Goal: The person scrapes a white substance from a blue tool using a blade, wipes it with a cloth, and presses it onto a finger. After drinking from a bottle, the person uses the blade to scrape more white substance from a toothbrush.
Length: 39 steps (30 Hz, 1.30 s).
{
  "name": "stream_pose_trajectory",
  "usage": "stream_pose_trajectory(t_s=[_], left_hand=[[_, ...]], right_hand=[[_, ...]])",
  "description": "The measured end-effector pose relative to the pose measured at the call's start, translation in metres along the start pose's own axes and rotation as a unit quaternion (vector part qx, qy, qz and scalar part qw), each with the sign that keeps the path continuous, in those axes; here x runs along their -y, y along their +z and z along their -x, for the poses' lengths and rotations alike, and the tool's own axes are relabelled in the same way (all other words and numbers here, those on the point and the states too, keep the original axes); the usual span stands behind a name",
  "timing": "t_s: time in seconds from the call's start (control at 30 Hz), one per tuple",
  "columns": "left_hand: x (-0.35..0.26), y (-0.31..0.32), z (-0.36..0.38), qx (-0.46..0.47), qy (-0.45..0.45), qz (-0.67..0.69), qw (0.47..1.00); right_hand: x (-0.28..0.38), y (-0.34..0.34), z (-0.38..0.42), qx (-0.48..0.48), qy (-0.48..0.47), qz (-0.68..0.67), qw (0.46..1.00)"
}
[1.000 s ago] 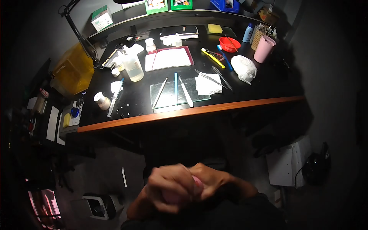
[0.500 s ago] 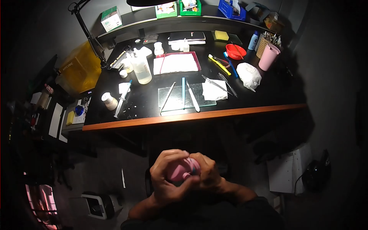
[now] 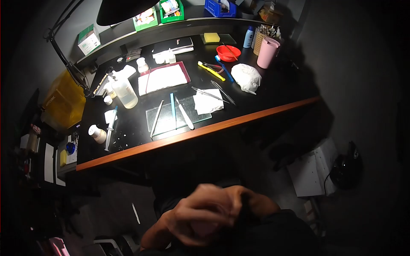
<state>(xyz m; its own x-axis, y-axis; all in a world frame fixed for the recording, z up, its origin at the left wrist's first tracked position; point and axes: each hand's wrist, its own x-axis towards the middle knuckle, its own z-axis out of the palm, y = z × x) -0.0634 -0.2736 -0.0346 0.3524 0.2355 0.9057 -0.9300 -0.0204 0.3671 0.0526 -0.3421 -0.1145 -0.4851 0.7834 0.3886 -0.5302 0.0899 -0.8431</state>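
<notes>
Below the table's front edge, close to my body, both hands are together around a pink rounded object (image 3: 205,228). My left hand (image 3: 192,213) is closed over it, blurred by motion, and covers most of it. My right hand (image 3: 239,200) is pressed in from the right side, its fingers largely hidden behind the left. Only a dim patch of pink shows between the fingers, so its exact kind cannot be made out.
On the black table lie a glass plate (image 3: 164,123), a white-handled knife (image 3: 184,114), a syringe (image 3: 111,130), tweezers (image 3: 223,92) and a folded tissue (image 3: 208,104). Behind them are a clear bottle (image 3: 125,94), a red bowl (image 3: 226,54) and a pink tumbler (image 3: 268,54). A lamp (image 3: 121,10) hangs above.
My view has turned and tilted, so the table appears shifted left and slanted. Both hands sit lower, and the left now covers more of the pink object, which showed plainly before.
</notes>
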Motion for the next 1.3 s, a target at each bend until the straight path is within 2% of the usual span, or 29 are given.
stream_pose_trajectory(t_s=[0.03, 0.07, 0.1, 0.17, 0.2, 0.23, 0.3, 0.37, 0.4, 0.47, 0.5, 0.53, 0.57, 0.63, 0.7, 0.77, 0.8, 0.87, 0.93, 0.97, 1.03, 1.1, 1.13, 1.17, 1.2, 1.23, 1.3], left_hand=[[-0.037, -0.017, -0.018, 0.005, -0.160, -0.197, 0.967], [-0.048, -0.027, -0.016, 0.049, -0.179, -0.268, 0.945], [-0.053, -0.025, -0.016, -0.004, -0.166, -0.295, 0.941], [-0.063, -0.029, -0.017, -0.011, -0.145, -0.303, 0.942], [-0.065, -0.024, -0.024, -0.032, -0.119, -0.288, 0.950], [-0.068, -0.024, -0.028, -0.007, -0.077, -0.286, 0.955], [-0.075, -0.011, -0.045, -0.020, -0.043, -0.255, 0.966], [-0.072, -0.003, -0.052, -0.037, 0.014, -0.214, 0.976], [-0.072, -0.005, -0.053, -0.023, 0.031, -0.194, 0.980], [-0.071, -0.006, -0.057, -0.017, 0.053, -0.169, 0.984], [-0.070, -0.004, -0.058, -0.026, 0.060, -0.165, 0.984], [-0.068, -0.003, -0.059, -0.034, 0.069, -0.162, 0.984], [-0.065, -0.002, -0.060, -0.042, 0.080, -0.162, 0.983], [-0.059, -0.002, -0.063, -0.054, 0.099, -0.165, 0.980], [-0.060, -0.009, -0.071, -0.049, 0.091, -0.183, 0.978], [-0.062, -0.013, -0.082, -0.049, 0.075, -0.202, 0.975], [-0.055, -0.014, -0.084, -0.068, 0.096, -0.220, 0.969], [-0.053, -0.014, -0.100, -0.127, 0.059, -0.236, 0.961], [-0.049, -0.028, -0.109, -0.130, 0.040, -0.262, 0.956], [-0.045, -0.042, -0.111, -0.098, 0.038, -0.277, 0.955], [-0.039, -0.047, -0.127, -0.112, 0.058, -0.270, 0.955], [-0.028, -0.054, -0.142, -0.090, 0.122, -0.253, 0.956], [-0.020, -0.058, -0.148, -0.072, 0.168, -0.250, 0.951], [-0.019, -0.061, -0.151, -0.039, 0.170, -0.243, 0.954], [-0.018, -0.064, -0.153, -0.005, 0.171, -0.235, 0.957], [-0.029, -0.072, -0.154, 0.046, 0.128, -0.221, 0.966], [-0.032, -0.077, -0.154, 0.052, 0.053, -0.270, 0.960]], right_hand=[[0.021, -0.014, 0.002, 0.035, 0.016, 0.039, 0.998], [0.041, -0.029, 0.005, 0.071, 0.029, 0.080, 0.994], [0.067, -0.031, 0.011, 0.055, 0.036, 0.142, 0.988], [0.125, -0.035, 0.028, -0.061, 0.003, 0.308, 0.950], [0.149, -0.039, 0.038, -0.147, -0.021, 0.396, 0.906], [0.168, -0.044, 0.045, -0.237, -0.049, 0.469, 0.850], [0.201, -0.077, 0.058, -0.382, -0.125, 0.543, 0.737], [0.233, -0.138, 0.079, -0.454, -0.241, 0.537, 0.669], [0.249, -0.150, 0.068, -0.520, -0.263, 0.526, 0.620], [0.275, -0.231, 0.096, -0.625, -0.296, 0.447, 0.568], [0.287, -0.247, 0.094, -0.648, -0.310, 0.447, 0.533], [0.297, -0.280, 0.109, -0.714, -0.258, 0.457, 0.463], [0.304, -0.310, 0.121, -0.744, -0.251, 0.472, 0.400], [0.317, -0.357, 0.144, -0.765, -0.228, 0.453, 0.396], [0.322, -0.383, 0.150, -0.749, -0.252, 0.516, 0.330], [0.326, -0.399, 0.153, -0.774, -0.201, 0.529, 0.286], [0.326, -0.407, 0.154, -0.780, -0.188, 0.534, 0.267], [0.332, -0.420, 0.157, -0.756, -0.216, 0.551, 0.278], [0.334, -0.423, 0.159, -0.744, -0.213, 0.559, 0.299], [0.335, -0.448, 0.175, -0.739, -0.223, 0.594, 0.227], [0.338, -0.443, 0.175, -0.797, -0.143, 0.543, 0.225], [0.342, -0.444, 0.179, -0.816, -0.104, 0.536, 0.191], [0.343, -0.442, 0.178, -0.820, -0.114, 0.524, 0.202], [0.343, -0.444, 0.182, -0.811, -0.114, 0.537, 0.200], [0.344, -0.446, 0.185, -0.803, -0.115, 0.551, 0.197], [0.344, -0.447, 0.188, -0.797, -0.105, 0.566, 0.180], [0.342, -0.449, 0.188, -0.761, -0.134, 0.602, 0.201]])
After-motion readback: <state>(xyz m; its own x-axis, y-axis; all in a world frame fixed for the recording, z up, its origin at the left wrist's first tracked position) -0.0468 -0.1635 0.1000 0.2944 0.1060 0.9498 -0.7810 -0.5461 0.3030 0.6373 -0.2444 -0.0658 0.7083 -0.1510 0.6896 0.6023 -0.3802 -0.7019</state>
